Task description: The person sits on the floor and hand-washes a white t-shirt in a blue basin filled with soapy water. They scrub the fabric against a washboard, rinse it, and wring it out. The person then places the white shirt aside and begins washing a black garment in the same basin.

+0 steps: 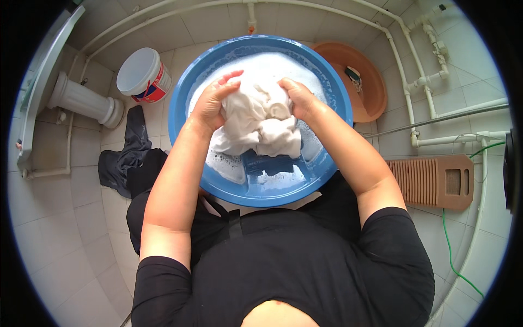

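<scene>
A wet, bunched-up white cloth [260, 117] is held between both my hands over a big round blue basin [180, 131]. White suds [256, 64] cover most of the water behind it. My left hand [217, 99] presses the cloth's left side with the palm, its fingers bent and pointing up. On the other side, my right hand [298, 99] grips the cloth, with its fingertips partly hidden in the folds. The cloth's lower folds hang over a flat blue sloping panel [275, 182] at the basin's near side.
A white bucket [136, 71] and dark clothing [125, 155] lie left of the basin. An orange-brown basin [376, 98] holding a brush [354, 76] stands behind right. A brown washboard [430, 180] lies at right near a green hose [449, 245]. White pipes [406, 82] line the walls.
</scene>
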Tool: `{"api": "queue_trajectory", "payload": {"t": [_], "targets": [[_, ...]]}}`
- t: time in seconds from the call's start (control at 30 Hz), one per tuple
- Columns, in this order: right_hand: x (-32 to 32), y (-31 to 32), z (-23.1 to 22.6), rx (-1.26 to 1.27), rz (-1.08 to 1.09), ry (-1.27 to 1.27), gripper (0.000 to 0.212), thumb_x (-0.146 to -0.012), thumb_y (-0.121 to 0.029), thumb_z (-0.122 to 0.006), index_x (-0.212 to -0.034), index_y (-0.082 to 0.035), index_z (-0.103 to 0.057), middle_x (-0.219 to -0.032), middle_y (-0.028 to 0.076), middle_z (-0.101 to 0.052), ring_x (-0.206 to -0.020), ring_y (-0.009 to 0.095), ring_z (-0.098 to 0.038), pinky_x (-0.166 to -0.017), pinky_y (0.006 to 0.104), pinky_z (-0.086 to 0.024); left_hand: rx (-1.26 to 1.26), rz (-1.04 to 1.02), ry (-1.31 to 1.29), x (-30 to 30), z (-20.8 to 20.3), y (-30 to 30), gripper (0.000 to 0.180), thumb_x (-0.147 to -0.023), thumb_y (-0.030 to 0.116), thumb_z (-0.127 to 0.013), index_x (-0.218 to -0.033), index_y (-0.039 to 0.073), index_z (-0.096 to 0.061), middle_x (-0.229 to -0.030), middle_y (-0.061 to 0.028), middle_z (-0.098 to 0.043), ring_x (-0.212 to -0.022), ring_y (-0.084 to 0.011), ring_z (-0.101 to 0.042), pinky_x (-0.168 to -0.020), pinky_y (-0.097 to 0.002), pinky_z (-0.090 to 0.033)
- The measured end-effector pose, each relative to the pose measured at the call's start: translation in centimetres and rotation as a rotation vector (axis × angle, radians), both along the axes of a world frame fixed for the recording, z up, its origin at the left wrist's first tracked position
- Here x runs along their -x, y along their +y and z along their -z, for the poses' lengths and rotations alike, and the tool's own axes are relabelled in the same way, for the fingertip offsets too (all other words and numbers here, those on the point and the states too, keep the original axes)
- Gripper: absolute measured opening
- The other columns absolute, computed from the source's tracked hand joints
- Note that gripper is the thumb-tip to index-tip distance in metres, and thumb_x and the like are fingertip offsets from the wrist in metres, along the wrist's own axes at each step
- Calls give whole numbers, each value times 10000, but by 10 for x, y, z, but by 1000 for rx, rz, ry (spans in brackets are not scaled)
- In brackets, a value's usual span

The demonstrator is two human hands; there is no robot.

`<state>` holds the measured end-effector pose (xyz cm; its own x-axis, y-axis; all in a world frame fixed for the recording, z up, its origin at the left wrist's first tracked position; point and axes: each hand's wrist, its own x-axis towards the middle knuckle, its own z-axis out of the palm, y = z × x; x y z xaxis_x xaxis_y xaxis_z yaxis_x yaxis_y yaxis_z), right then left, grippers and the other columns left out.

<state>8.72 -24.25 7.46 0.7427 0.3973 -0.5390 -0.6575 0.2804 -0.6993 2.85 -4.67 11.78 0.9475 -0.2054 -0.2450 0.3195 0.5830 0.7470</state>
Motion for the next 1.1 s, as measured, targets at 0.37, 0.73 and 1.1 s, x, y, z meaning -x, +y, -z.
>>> {"api": "queue_trajectory", "payload": {"t": [0.37, 0.73, 1.1], "targets": [[50, -17, -35, 26, -308, -266, 319, -864, -327, -520, -911, -20, -590, -894, 71, -610, -761, 125, -582, -696, 271, -480, -1261, -270, -306, 39, 84, -13, 358, -759, 111, -540, -1113, 61, -550, -1077, -146, -546, -1013, -292, -510, -901, -336, -392], [74, -9, 35, 1210, -553, -1158, 562, -721, -410, -556, -1196, -116, -498, -1356, 173, -318, -1221, 399, -314, -938, 518, -349, -1815, 399, -179, 34, 85, -49, 536, -851, 390, -441, -1334, 168, -373, -1436, -160, -203, -1283, -404, -230, -986, -586, -230], [-17, 32, 55, 1214, -692, -774, 406, -779, -359, -465, -996, -41, -596, -1071, 212, -571, -988, 354, -548, -837, 428, -436, -1722, 258, -50, -22, 130, -14, 407, -830, 417, -438, -998, 75, -580, -1069, -139, -580, -979, -326, -544, -826, -418, -431]]}}
